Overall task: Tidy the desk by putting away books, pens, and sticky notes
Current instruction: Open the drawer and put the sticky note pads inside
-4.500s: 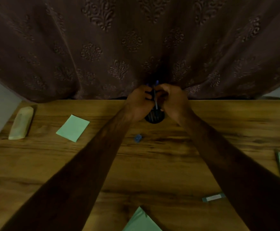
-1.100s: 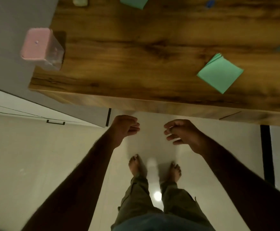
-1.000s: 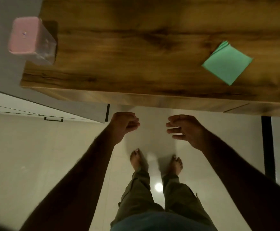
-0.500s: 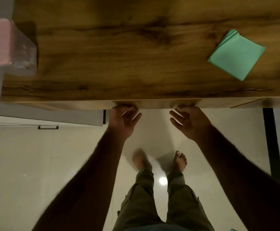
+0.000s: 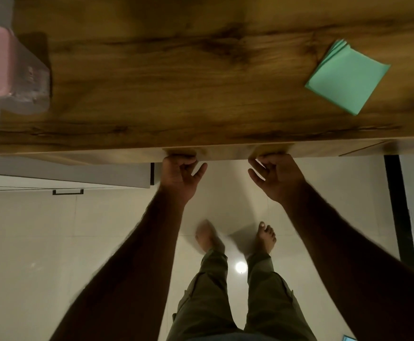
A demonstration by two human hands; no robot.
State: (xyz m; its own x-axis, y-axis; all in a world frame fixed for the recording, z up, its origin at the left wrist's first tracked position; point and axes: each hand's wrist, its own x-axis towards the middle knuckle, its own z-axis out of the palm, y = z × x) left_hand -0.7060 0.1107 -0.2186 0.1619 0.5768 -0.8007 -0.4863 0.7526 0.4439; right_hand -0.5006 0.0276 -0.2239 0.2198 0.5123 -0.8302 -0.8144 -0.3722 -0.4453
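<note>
Your left hand (image 5: 180,173) and right hand (image 5: 276,177) grip the front panel (image 5: 225,152) of the wooden desk (image 5: 151,89). On each hand the fingers curl up round the panel's lower lip and the thumbs splay toward each other. The fingertips disappear beneath the wood, so how deep the hold goes is hidden. On the desktop, well to the right of your hands, a pad of green sticky notes (image 5: 347,77) lies turned like a diamond, its upper sheets fanned slightly at the far corner. At the desk's left end stands a clear container with a pink lid (image 5: 11,77), cut off by the picture's border, its contents too blurred to name. The wood is dark-grained and dimly lit, and its far side runs out of the picture. Below it, a pale glossy tiled floor (image 5: 53,242) carries one bright reflection of a lamp (image 5: 240,267) between your olive trousers (image 5: 213,303). Your bare right foot (image 5: 266,237) reads sharply; the left foot (image 5: 208,238) is smeared by motion. A white cabinet with a dark handle (image 5: 68,192) sits at left, a dark upright strip (image 5: 398,205) at right. A small bluish object (image 5: 348,338) in the bottom right corner is cropped beyond recognition.
</note>
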